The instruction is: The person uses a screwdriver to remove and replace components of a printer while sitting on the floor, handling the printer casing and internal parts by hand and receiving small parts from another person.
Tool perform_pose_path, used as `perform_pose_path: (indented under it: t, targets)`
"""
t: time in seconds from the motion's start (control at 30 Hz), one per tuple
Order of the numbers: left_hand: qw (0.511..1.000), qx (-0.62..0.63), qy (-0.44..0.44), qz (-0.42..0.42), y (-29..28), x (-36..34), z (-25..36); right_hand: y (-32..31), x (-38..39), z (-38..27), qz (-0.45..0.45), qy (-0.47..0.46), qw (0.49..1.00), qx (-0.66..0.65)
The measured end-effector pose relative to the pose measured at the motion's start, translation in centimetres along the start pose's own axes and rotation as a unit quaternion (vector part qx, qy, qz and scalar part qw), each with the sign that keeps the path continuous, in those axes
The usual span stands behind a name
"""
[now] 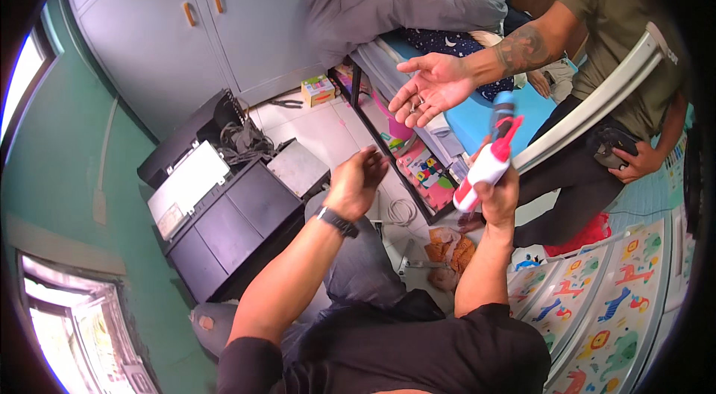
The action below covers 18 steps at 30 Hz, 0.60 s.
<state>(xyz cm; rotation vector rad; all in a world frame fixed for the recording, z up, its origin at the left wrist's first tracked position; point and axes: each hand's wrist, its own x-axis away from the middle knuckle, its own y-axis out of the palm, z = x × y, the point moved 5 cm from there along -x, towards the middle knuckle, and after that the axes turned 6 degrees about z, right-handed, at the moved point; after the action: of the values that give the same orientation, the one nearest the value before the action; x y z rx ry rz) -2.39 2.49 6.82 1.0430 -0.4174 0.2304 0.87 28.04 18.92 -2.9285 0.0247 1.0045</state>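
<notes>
My right hand [501, 199] is closed round a white squeeze bottle [483, 176] with red markings and a red nozzle. The bottle tilts up to the right. Behind its nozzle shows a blue and dark tool handle [503, 112]; whether my fingers also hold it is hidden. My left hand [356, 184], with a dark watch [337, 222] on its wrist, is raised over my knee, fingers loosely bent and apart, with nothing visible in it. Beyond the bottle, another person's open palm [440, 87] carries small metal screws [418, 105] on its fingers.
A black cabinet or toolbox [246, 222] with a white panel [189, 189] stands at left, cables [246, 142] behind it. Pliers [286, 103] and a small box [318, 90] lie on the floor. A white curved rail [597, 107] and animal-print drawers [604, 304] are at right.
</notes>
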Motion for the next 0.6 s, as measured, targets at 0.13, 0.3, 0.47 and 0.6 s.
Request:
perform_pose_path:
  t: [0.13, 0.3, 0.47, 0.6]
  targets:
    - [0.994, 0.084, -0.065, -0.034, 5.2, -0.5, -3.4, -1.8, -1.5, -0.2, 0.121, 0.001, 0.992, 0.023]
    - [0.984, 0.125, -0.047, -0.115, 7.3, 0.0, -3.6, -2.8, -2.4, 0.3, 0.099, -0.034, 0.989, 0.109]
    - [0.984, 0.097, -0.026, -0.146, 7.8, 0.7, -3.7, -2.0, -3.0, 0.3, 0.091, -0.013, 0.989, 0.114]
    - [0.985, 0.101, -0.032, -0.135, 7.8, 1.1, -3.9, -1.7, -3.3, 0.5, 0.083, -0.013, 0.985, 0.151]
